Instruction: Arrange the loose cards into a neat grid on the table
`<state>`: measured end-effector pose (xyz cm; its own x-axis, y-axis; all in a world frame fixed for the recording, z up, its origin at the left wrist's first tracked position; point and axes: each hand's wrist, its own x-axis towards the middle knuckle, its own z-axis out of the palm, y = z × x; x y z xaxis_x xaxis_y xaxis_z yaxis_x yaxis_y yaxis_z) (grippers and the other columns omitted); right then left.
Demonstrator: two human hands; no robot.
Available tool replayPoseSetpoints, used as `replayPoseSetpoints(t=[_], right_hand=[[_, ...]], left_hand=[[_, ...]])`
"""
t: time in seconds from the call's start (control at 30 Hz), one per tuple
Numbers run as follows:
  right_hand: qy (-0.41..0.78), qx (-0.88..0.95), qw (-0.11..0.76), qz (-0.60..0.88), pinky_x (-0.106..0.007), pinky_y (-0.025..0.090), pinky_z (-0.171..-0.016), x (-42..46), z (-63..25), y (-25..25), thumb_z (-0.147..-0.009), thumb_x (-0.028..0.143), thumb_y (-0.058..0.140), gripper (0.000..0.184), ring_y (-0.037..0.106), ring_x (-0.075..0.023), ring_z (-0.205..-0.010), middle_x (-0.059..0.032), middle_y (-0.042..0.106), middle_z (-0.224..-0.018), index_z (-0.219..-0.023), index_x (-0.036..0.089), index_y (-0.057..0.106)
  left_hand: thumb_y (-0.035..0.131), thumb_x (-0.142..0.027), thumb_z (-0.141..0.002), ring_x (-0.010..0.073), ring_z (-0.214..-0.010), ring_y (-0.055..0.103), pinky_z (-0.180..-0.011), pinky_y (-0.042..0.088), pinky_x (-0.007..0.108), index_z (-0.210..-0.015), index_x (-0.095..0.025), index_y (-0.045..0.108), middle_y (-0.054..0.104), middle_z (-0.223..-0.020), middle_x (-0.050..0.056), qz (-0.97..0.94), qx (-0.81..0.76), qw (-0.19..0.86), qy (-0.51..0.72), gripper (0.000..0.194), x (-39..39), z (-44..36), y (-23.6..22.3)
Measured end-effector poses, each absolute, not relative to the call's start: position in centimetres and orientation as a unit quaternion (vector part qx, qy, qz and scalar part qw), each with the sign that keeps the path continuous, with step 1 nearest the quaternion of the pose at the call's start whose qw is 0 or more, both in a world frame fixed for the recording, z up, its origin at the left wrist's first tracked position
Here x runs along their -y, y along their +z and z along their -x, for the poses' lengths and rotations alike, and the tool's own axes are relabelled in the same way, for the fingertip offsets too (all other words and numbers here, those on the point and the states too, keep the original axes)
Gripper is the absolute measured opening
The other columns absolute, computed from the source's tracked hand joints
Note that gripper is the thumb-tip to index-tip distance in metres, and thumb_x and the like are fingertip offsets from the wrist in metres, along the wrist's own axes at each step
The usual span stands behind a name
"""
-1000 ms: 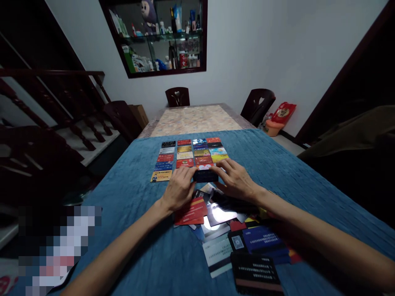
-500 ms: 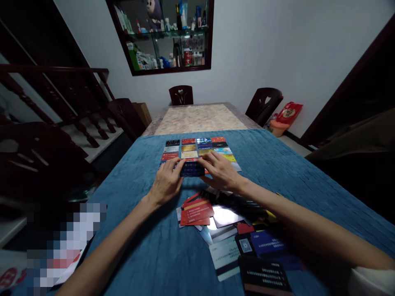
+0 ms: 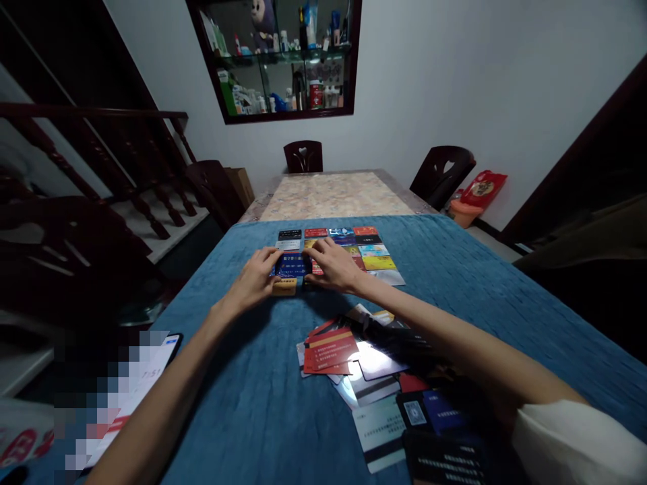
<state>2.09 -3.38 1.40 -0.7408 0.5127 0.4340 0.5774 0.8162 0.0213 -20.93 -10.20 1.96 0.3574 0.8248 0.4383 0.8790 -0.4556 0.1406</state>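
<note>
Both hands hold one dark blue card (image 3: pixel 292 265) by its short ends, over the left part of a neat grid of cards (image 3: pixel 374 252) laid on the blue tablecloth (image 3: pixel 242 391). My left hand (image 3: pixel 253 277) pinches the card's left end. My right hand (image 3: pixel 333 266) pinches its right end. A yellow card (image 3: pixel 284 288) of the grid shows just below the held card. A loose heap of cards (image 3: pixel 364 367) lies nearer to me, under my right forearm.
A phone (image 3: pixel 136 387) lies at the table's left edge. Beyond the blue cloth the tabletop (image 3: pixel 331 194) carries a patterned cover, with dark chairs (image 3: pixel 303 156) around it. A stair rail (image 3: pixel 101 155) runs on the left. A wall cabinet (image 3: pixel 283 60) holds bottles.
Both hands have carried the dark blue card away from the heap, forward and to the left, over the left columns of the grid. The view has shifted a little.
</note>
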Motion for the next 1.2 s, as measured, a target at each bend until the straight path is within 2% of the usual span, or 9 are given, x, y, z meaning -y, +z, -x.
replayPoseSetpoints(t=[0.3,0.5,0.67,0.9,1.2], right_hand=[[-0.056,0.932,0.103,0.343,-0.044,0.045,-0.091,2.7,1.3,2.1,-0.090,0.047,0.062,0.049,0.049,-0.0323,-0.117,-0.0165,0.059,-0.125,-0.128,0.016,0.057],[-0.020,0.929,0.059,0.365,-0.043,0.049,-0.089,2.0,3.1,2.2,-0.088,0.048,0.061,0.051,0.051,-0.0341,-0.119,-0.0170,0.061,-0.126,-0.126,0.015,0.061],[0.004,0.926,0.036,0.375,-0.042,0.050,-0.089,1.4,4.0,1.9,-0.086,0.047,0.062,0.049,0.054,-0.0338,-0.119,-0.0157,0.064,-0.126,-0.124,0.016,0.064],[0.022,0.920,0.011,0.391,-0.037,0.051,-0.087,0.7,4.7,1.5,-0.084,0.048,0.063,0.046,0.057,-0.0333,-0.117,-0.0144,0.067,-0.126,-0.118,0.018,0.068],[0.040,0.914,-0.003,0.403,-0.036,0.050,-0.087,0.2,4.9,1.0,-0.083,0.046,0.063,0.044,0.060,-0.0331,-0.117,-0.0149,0.069,-0.123,-0.116,0.018,0.070]], left_hand=[[0.057,-0.014,-0.072,0.0273,-0.114,0.057,-0.104,0.048,0.043,-0.124,-0.015,0.060,0.058,-0.125,0.011,0.802,0.558,-0.011,-0.212,0.052,7.8,23.4,0.9],[0.056,-0.011,-0.068,0.0222,-0.099,0.064,-0.096,0.052,0.036,-0.120,-0.016,0.063,0.062,-0.116,0.008,0.792,0.578,-0.047,-0.193,0.053,6.6,24.5,0.1],[0.056,-0.010,-0.069,0.0210,-0.093,0.066,-0.091,0.054,0.033,-0.118,-0.014,0.065,0.066,-0.115,0.009,0.788,0.593,-0.046,-0.159,0.050,5.8,25.2,-0.8],[0.057,-0.012,-0.073,0.0270,-0.109,0.065,-0.097,0.052,0.035,-0.122,-0.014,0.065,0.067,-0.123,0.013,0.782,0.609,-0.054,-0.119,0.051,5.1,25.7,-1.6],[0.054,-0.010,-0.071,0.0258,-0.113,0.063,-0.102,0.050,0.035,-0.121,-0.014,0.067,0.068,-0.122,0.010,0.788,0.599,-0.067,-0.125,0.052,4.5,26.2,-2.4]])
